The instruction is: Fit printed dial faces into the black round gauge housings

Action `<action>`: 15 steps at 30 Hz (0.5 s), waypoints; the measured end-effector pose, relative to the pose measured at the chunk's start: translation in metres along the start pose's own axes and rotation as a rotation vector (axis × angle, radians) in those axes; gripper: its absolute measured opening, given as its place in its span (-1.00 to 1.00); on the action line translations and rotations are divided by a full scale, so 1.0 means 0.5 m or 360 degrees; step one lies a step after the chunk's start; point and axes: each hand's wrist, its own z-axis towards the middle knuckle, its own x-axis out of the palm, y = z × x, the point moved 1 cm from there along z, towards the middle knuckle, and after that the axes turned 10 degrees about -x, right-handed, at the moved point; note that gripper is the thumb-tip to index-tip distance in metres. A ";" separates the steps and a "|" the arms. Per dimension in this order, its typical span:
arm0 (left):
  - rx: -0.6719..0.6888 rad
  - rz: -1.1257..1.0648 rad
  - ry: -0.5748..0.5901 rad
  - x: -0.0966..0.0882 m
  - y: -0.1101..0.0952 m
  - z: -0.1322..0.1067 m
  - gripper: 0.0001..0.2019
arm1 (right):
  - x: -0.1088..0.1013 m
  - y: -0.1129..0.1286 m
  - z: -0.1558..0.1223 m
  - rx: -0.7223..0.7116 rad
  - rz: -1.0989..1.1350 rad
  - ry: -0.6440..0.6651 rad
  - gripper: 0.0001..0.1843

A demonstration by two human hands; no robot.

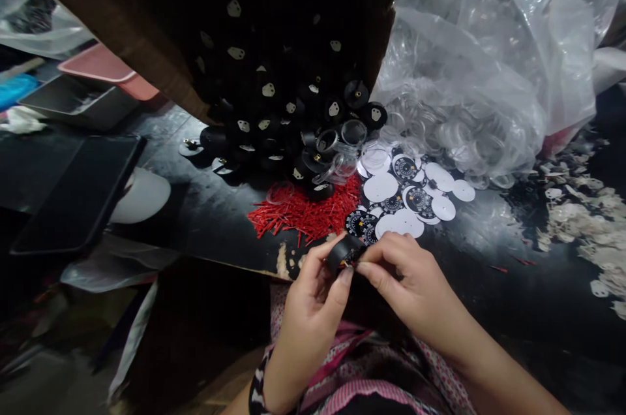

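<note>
Black cap (343, 250): pinched between left hand (313, 301) and right hand (408, 281) fingertips; red pins (306, 209) at 12 o'clock, dials (405, 196) at 1 o'clock.

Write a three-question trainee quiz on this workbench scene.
1. True or false: both hands grip the black cap.
2. What lies just left of the dials? A) red pins B) blue screws C) green wires
3. Fill in: the clear rings spill from a plastic ____.

Key: 1 true, the left hand and right hand both pinch it; 2 A; 3 bag.
</note>
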 end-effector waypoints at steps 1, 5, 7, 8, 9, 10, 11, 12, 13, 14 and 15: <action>0.0039 0.0027 0.0003 0.000 0.002 -0.001 -0.73 | 0.002 0.000 -0.002 0.0024 0.0065 -0.0041 -0.84; 0.0148 0.0106 -0.0032 0.003 0.002 -0.007 -0.73 | 0.006 0.001 -0.008 0.0034 0.0181 -0.0127 -0.83; 0.0162 0.0125 -0.0047 0.004 -0.001 -0.010 -0.72 | 0.005 0.004 -0.010 -0.0001 0.0197 -0.0124 -0.84; 0.0160 0.0130 -0.0048 0.004 -0.002 -0.011 -0.72 | 0.003 0.005 -0.011 -0.0019 0.0201 -0.0120 -0.84; 0.0158 0.0135 -0.0045 0.004 -0.002 -0.012 -0.72 | 0.002 0.006 -0.011 -0.0030 0.0200 -0.0116 -0.84; 0.0162 0.0144 -0.0042 0.004 -0.002 -0.013 -0.72 | 0.001 0.007 -0.012 -0.0040 0.0192 -0.0114 -0.84; 0.0165 0.0158 -0.0039 0.004 -0.002 -0.014 -0.71 | 0.000 0.008 -0.012 -0.0046 0.0177 -0.0115 -0.84; 0.0173 0.0173 -0.0044 0.004 -0.001 -0.014 -0.71 | 0.000 0.009 -0.012 -0.0049 0.0159 -0.0114 -0.84; 0.0180 0.0189 -0.0053 0.004 0.000 -0.015 -0.71 | 0.000 0.010 -0.013 -0.0049 0.0143 -0.0114 -0.84; 0.0186 0.0202 -0.0065 0.003 0.000 -0.015 -0.70 | 0.000 0.010 -0.013 -0.0051 0.0130 -0.0118 -0.84; 0.0191 0.0214 -0.0077 0.003 0.001 -0.015 -0.70 | 0.001 0.011 -0.013 -0.0051 0.0120 -0.0123 -0.84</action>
